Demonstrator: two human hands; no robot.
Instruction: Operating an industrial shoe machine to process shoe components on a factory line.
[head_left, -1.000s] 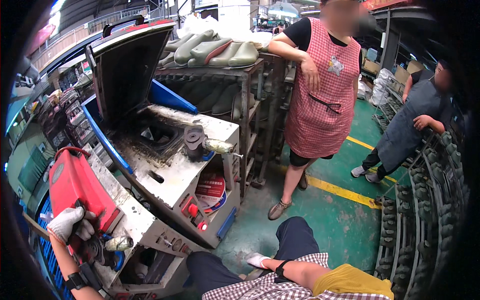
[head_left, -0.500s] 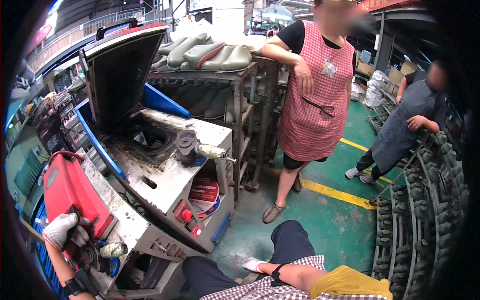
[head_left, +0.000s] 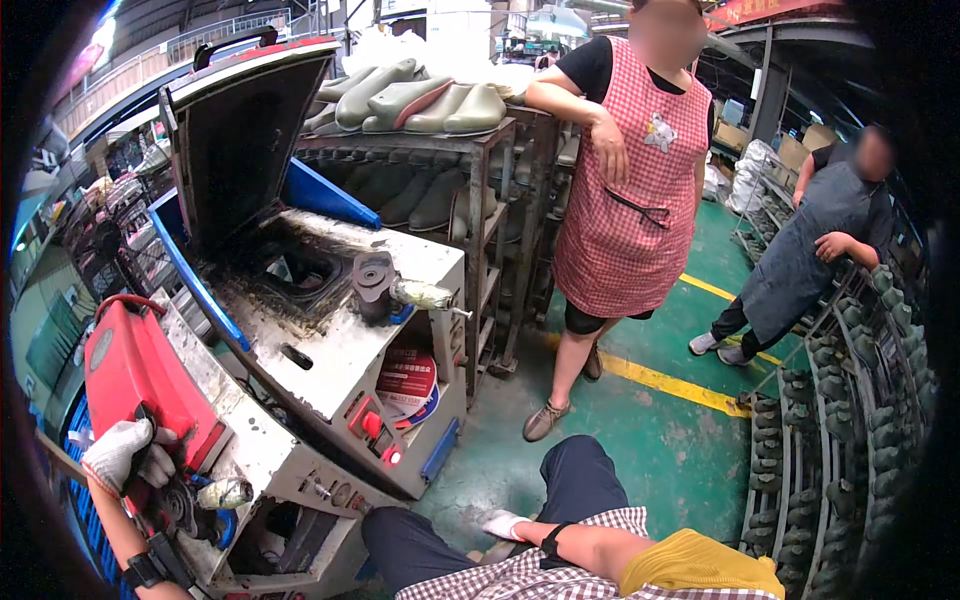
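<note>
Left hand (head_left: 125, 452), gloved, now closed on the red lid (head_left: 140, 375), slightly higher than a second ago. Right hand (head_left: 690, 565): yellow-gloved, resting; grip state indeterminate.

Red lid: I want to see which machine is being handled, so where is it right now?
The red lid is at the lower left of the head view, under the gloved left hand, just left of the grey machine with the raised black lid.

A person in a red checked apron (head_left: 630, 190) leans on a shelf (head_left: 480, 190) (moulds (head_left: 410, 100) on top).
</note>
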